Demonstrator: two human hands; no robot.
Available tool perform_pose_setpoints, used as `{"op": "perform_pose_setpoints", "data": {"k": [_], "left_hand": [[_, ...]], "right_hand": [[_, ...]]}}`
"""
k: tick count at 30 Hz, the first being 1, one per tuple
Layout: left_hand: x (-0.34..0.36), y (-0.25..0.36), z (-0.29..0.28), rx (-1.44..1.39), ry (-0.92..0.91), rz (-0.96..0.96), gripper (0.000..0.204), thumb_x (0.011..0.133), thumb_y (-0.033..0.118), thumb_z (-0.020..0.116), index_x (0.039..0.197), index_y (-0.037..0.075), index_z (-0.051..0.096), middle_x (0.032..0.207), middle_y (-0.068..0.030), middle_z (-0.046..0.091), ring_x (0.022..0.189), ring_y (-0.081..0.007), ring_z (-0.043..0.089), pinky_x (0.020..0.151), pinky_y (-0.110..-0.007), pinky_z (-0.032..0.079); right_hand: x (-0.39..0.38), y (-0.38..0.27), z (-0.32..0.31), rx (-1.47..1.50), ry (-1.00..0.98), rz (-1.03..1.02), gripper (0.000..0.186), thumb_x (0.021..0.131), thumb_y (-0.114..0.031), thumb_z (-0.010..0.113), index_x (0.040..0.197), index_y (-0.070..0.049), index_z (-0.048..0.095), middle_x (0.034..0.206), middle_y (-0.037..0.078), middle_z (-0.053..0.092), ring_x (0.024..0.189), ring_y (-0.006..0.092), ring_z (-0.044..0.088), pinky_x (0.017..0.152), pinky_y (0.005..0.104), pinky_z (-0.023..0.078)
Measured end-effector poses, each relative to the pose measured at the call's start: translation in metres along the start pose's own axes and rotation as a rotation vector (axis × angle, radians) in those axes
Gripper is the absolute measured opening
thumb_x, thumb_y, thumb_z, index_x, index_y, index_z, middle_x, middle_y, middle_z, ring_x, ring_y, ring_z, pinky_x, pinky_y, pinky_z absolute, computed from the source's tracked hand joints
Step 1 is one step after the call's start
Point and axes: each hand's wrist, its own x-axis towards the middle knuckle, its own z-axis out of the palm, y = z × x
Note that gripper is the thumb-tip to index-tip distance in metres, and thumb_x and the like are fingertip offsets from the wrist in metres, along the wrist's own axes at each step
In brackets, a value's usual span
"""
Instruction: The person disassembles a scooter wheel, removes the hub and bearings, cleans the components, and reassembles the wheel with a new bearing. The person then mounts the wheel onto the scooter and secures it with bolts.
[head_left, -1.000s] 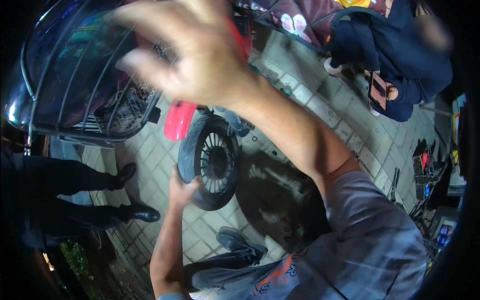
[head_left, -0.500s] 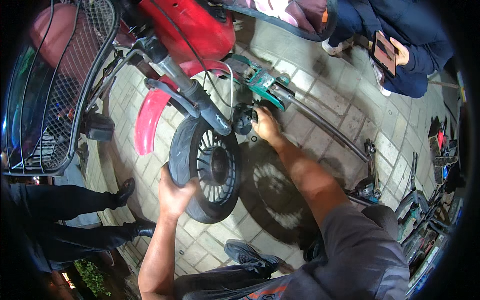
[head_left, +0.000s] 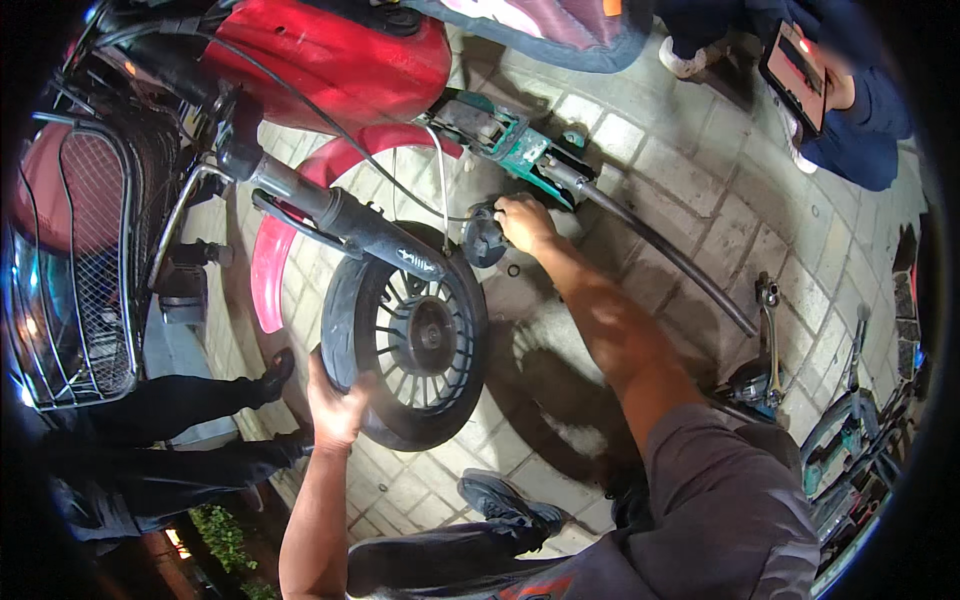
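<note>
A black scooter front wheel [head_left: 405, 335] with a spoked hub stands under the red mudguard [head_left: 300, 215] and fork leg [head_left: 350, 225] of a red scooter. My left hand [head_left: 335, 400] grips the tyre's lower left edge. My right hand [head_left: 525, 222] reaches past the wheel and holds a round black part [head_left: 483, 238] hanging on a thin cable [head_left: 440, 185], close to the wheel's upper right. A small ring [head_left: 512, 270] lies on the paving just below that hand.
A green jack with a long black handle [head_left: 640, 240] lies behind my right arm. Another person's legs and shoes [head_left: 270, 375] stand at left. A seated person with a phone [head_left: 800, 65] is at top right. Tools [head_left: 770, 340] lie at right. My shoe [head_left: 505, 500] is below.
My right hand came down from in front of the camera to the round black part beside the wheel. The view has moved closer. My left hand stays on the tyre.
</note>
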Motion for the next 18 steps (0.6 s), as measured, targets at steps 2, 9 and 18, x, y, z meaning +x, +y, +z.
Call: {"op": "perform_pose_setpoints", "data": {"k": [2, 9, 18], "left_hand": [[-0.001, -0.001, 0.006, -0.022, 0.016, 0.019, 0.059, 0.072, 0.009, 0.069, 0.125, -0.003, 0.045, 0.105, -0.0109, 0.061, 0.094, -0.0182, 0.058, 0.087, -0.032, 0.048], [-0.008, -0.013, -0.016, 0.109, -0.014, -0.032, 0.052, 0.076, 0.016, 0.068, 0.12, -0.001, 0.045, 0.101, -0.0098, 0.061, 0.088, -0.0163, 0.058, 0.079, -0.031, 0.05], [0.009, -0.038, -0.034, -0.028, -0.175, -0.051, 0.076, 0.072, 0.039, 0.074, 0.129, 0.001, 0.04, 0.115, -0.0108, 0.056, 0.105, -0.0185, 0.052, 0.097, -0.034, 0.04]], "right_hand": [[0.0, 0.018, -0.001, -0.079, 0.152, -0.278, 0.018, 0.081, -0.024, 0.065, 0.088, -0.008, 0.063, 0.094, 0.011, 0.065, 0.092, 0.0337, 0.059, 0.077, 0.0451, 0.048], [-0.009, 0.004, 0.007, -0.077, 0.107, -0.242, 0.019, 0.08, -0.024, 0.068, 0.086, -0.006, 0.062, 0.086, 0.012, 0.065, 0.09, 0.0358, 0.059, 0.079, 0.0474, 0.045], [-0.088, -0.004, -0.024, 0.261, 0.077, -0.119, 0.023, 0.084, -0.02, 0.064, 0.084, 0.002, 0.056, 0.082, 0.021, 0.06, 0.08, 0.0392, 0.058, 0.072, 0.0458, 0.045]]}}
